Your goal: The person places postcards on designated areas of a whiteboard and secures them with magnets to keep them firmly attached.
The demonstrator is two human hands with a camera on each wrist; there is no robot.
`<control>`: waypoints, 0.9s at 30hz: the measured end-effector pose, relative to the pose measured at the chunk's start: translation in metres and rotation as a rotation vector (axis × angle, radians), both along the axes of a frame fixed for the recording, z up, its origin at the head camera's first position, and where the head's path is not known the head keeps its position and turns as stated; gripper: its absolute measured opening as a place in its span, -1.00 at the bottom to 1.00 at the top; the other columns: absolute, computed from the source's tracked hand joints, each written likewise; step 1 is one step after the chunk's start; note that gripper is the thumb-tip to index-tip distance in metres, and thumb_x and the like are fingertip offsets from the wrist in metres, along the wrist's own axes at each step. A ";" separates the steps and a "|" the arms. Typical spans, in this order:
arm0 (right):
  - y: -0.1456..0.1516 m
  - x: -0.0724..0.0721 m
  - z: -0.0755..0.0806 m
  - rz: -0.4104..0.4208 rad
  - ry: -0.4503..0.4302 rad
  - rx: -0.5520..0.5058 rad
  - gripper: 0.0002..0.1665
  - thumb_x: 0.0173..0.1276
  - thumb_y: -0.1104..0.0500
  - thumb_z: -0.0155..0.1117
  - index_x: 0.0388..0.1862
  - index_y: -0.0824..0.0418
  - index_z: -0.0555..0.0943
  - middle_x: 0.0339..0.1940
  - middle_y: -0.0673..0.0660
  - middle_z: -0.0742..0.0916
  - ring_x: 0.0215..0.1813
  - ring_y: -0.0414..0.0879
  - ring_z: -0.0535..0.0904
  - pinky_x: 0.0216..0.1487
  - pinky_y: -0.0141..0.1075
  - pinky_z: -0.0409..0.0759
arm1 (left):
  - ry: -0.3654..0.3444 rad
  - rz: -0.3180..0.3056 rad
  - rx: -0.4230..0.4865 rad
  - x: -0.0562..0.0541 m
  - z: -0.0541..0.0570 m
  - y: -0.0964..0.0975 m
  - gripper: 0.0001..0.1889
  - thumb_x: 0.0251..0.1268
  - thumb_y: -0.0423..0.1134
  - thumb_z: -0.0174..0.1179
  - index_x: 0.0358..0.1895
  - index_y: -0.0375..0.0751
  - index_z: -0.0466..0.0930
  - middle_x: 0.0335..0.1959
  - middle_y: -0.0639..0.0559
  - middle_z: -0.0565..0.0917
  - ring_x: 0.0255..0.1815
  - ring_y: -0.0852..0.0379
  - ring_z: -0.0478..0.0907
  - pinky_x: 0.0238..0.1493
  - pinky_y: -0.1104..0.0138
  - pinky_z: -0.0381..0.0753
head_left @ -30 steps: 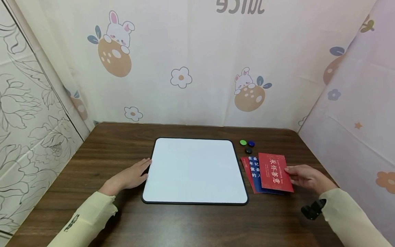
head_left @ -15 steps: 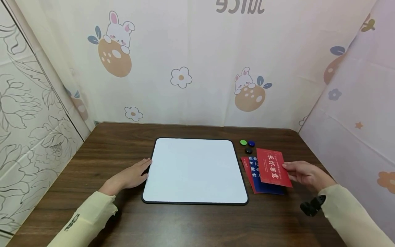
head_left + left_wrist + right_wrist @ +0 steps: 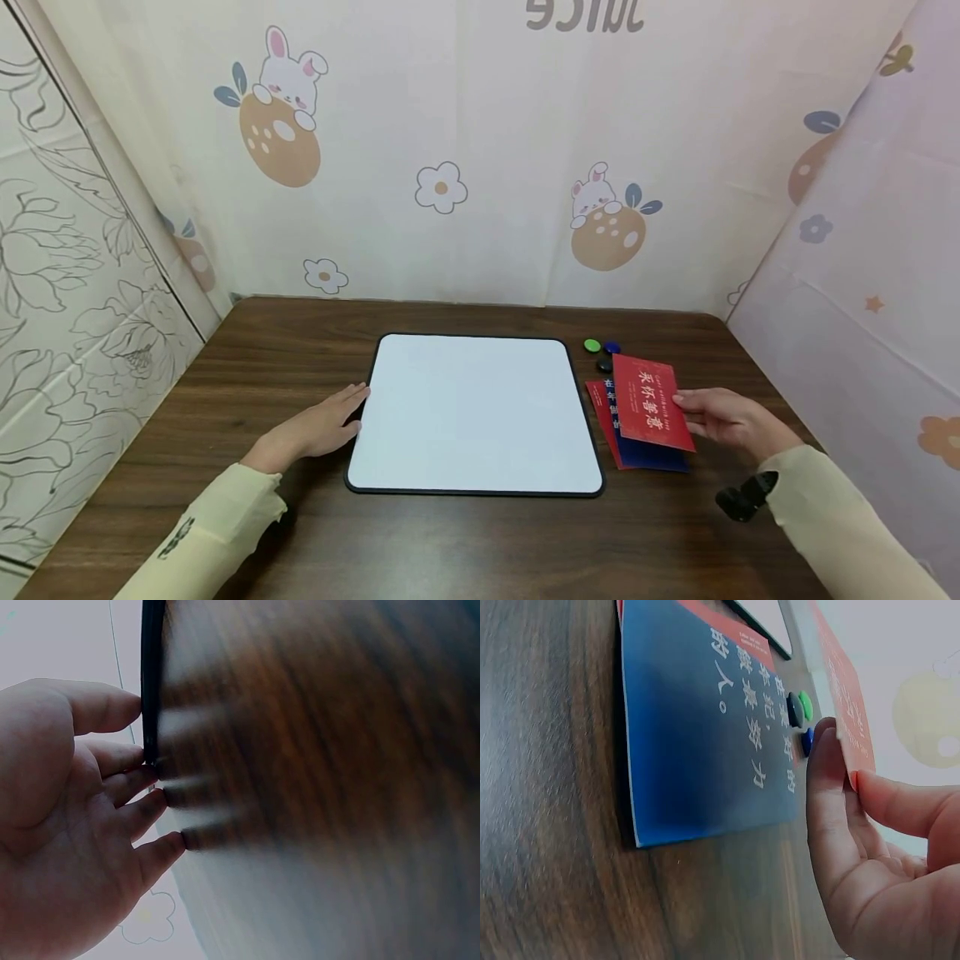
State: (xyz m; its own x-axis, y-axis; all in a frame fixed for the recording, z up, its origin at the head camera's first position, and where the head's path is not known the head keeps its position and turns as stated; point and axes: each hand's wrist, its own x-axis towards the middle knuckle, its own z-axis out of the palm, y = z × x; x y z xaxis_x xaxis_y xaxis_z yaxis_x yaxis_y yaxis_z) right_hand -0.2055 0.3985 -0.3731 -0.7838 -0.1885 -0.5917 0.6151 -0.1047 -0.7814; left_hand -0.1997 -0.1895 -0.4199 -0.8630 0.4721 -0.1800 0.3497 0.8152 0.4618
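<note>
Red and printed with white characters, a flat rectangular card (image 3: 651,402) is pinched by its right edge between the right hand's (image 3: 729,421) thumb and fingers, raised over a dark blue card with white lettering (image 3: 657,458). That overlaps a second red card (image 3: 603,427) on the dark wood table (image 3: 480,550). Just beyond sit small round green (image 3: 592,345), blue (image 3: 612,347) and black discs (image 3: 603,366). Leftward, the left hand (image 3: 318,427), fingers loosely extended, appears to touch the black rim of a white rectangular board (image 3: 474,417), though its wrist view is blurred.

In the head view, the upper red card (image 3: 654,402), its smallest lettering illegible, hides much of the blue card (image 3: 647,455), which conceals part of the lower red card (image 3: 602,408). The left wrist view blurs the bench (image 3: 337,750) and crops the whiteboard (image 3: 152,667).
</note>
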 end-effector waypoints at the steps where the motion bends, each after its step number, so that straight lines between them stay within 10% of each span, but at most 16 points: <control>1: -0.002 -0.001 0.000 0.001 0.001 -0.001 -0.74 0.48 0.30 0.02 -0.32 0.12 0.64 -0.30 0.13 0.72 -0.21 -0.06 0.67 -0.04 -0.18 0.62 | -0.002 0.001 0.001 0.000 0.000 0.000 -0.41 0.46 -0.28 -0.07 0.46 -0.43 0.02 0.47 -0.34 0.03 0.47 -0.27 -0.06 0.36 -0.11 0.05; 27: -0.040 -0.015 -0.001 0.016 0.005 0.009 -0.85 0.50 0.28 -0.01 -0.16 0.18 0.54 -0.27 0.16 0.71 -0.19 -0.05 0.67 -0.01 -0.18 0.61 | -0.020 0.009 0.008 0.000 0.003 -0.002 -0.40 0.47 -0.27 -0.08 0.47 -0.39 0.01 0.48 -0.32 0.02 0.48 -0.25 -0.08 0.36 -0.11 0.05</control>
